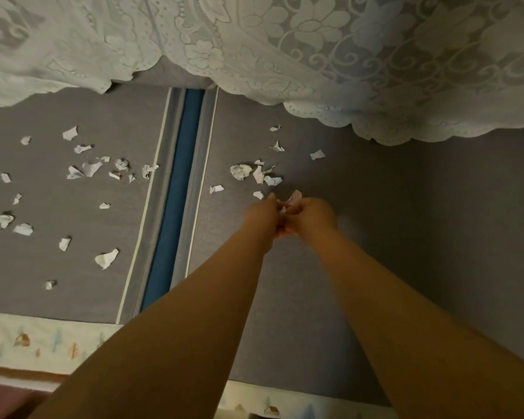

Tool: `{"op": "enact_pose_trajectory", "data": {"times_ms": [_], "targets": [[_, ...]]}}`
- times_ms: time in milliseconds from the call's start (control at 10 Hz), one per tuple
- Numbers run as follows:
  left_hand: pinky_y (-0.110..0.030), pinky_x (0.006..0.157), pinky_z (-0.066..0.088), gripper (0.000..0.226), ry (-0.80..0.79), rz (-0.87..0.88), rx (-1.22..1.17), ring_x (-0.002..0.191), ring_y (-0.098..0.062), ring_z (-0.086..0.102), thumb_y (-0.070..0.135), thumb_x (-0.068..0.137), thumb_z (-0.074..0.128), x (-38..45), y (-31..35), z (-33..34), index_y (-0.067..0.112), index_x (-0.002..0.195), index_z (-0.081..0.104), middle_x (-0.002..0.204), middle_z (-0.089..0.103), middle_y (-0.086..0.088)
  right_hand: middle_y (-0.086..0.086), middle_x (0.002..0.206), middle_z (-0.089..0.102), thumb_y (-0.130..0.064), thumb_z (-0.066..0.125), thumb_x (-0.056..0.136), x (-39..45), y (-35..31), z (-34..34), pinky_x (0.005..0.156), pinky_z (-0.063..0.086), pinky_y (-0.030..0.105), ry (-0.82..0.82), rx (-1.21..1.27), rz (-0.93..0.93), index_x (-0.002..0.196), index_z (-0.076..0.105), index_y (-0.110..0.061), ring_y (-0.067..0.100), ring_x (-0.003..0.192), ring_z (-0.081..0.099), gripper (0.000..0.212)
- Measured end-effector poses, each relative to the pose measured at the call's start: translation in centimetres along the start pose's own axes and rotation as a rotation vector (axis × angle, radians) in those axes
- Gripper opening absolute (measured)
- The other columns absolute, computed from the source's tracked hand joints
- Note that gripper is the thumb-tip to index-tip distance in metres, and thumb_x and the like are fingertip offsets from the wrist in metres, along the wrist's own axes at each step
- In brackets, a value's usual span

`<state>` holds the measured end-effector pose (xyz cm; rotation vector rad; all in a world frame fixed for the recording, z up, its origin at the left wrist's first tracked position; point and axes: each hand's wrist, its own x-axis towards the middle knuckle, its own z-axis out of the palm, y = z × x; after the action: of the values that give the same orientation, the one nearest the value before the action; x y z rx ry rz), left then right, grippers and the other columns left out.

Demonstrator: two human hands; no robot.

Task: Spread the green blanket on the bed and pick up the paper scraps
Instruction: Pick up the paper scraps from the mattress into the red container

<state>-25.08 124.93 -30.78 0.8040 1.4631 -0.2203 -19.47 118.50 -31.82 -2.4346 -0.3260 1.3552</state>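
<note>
Both arms reach out over the grey bed cover (375,225). My left hand (262,217) and my right hand (310,217) meet at the middle, blurred, and together hold a pale paper scrap (294,197) that sticks up between them. Several white paper scraps lie just beyond the hands, among them a crumpled ball (241,171). Many more scraps are scattered on the left half of the cover, such as a larger piece (106,258). A pale green lace blanket (285,46) lies bunched across the far side of the bed.
A blue stripe with white edging (176,204) runs down the grey cover left of my arms. A cream border printed with small houses and trees (43,343) runs along the near edge. A reddish surface (0,397) shows at the bottom left.
</note>
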Motion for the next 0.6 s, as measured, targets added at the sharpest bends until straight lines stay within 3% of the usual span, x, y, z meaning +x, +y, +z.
{"op": "enact_pose_trajectory", "data": {"times_ms": [100,200,300,400,500,600], "targets": [[-0.034,0.076,0.059,0.031,0.061,0.091,-0.009,0.068,-0.018,0.063,0.036,0.099,0.047,0.6,-0.4,-0.2,0.008,0.102,0.061,0.078,0.061,-0.006,0.011,0.134,0.06,-0.021,0.068,0.087,0.3,-0.8,-0.8,0.101,0.049,0.044,-0.123,-0.027,-0.076,0.107,0.071,-0.015,0.027,0.113,0.064,0.021],[-0.031,0.067,0.057,0.03,0.086,0.112,-0.067,0.069,-0.018,0.063,0.033,0.099,0.046,1.0,-0.6,-0.7,0.008,0.099,0.063,0.082,0.065,-0.008,0.009,0.122,0.067,-0.014,0.066,0.089,0.5,-1.4,-1.8,0.097,0.05,0.036,-0.149,0.073,-0.068,0.112,0.071,-0.017,0.021,0.097,0.063,0.023],[-0.023,0.047,0.044,0.032,0.103,0.098,-0.134,0.052,-0.012,0.051,0.037,0.098,0.047,1.3,-0.6,-1.3,0.012,0.084,0.062,0.065,0.053,-0.002,0.007,0.12,0.067,-0.017,0.065,0.09,1.3,-1.2,-2.0,0.089,0.049,0.033,0.178,0.087,-0.062,0.111,0.069,-0.019,0.022,0.105,0.062,0.021],[-0.024,0.051,0.04,0.039,0.239,-0.021,-0.082,0.058,-0.014,0.048,0.049,0.091,0.053,1.2,-0.3,-2.0,0.01,0.093,0.058,0.068,0.049,-0.004,0.01,0.131,0.055,-0.023,0.069,0.088,2.1,-0.7,-1.5,0.085,0.047,0.033,0.334,0.154,0.042,0.122,0.057,-0.016,0.027,0.117,0.056,0.036],[-0.03,0.077,0.046,0.051,0.311,-0.01,0.004,0.079,-0.02,0.053,0.056,0.09,0.05,2.4,-0.7,-3.0,0.008,0.107,0.055,0.075,0.049,-0.007,0.011,0.124,0.059,-0.026,0.067,0.087,2.7,-0.2,-0.8,0.077,0.046,0.026,0.254,0.102,0.012,0.115,0.062,-0.013,0.027,0.112,0.059,0.031],[-0.034,0.085,0.048,0.053,0.358,0.064,0.055,0.089,-0.024,0.058,0.056,0.09,0.05,3.2,-0.4,-3.7,0.008,0.112,0.056,0.083,0.053,-0.006,0.007,0.104,0.07,-0.02,0.059,0.091,3.1,-0.4,-1.9,0.059,0.039,0.014,0.291,0.124,-0.053,0.097,0.069,-0.014,0.023,0.102,0.065,0.014]]}}
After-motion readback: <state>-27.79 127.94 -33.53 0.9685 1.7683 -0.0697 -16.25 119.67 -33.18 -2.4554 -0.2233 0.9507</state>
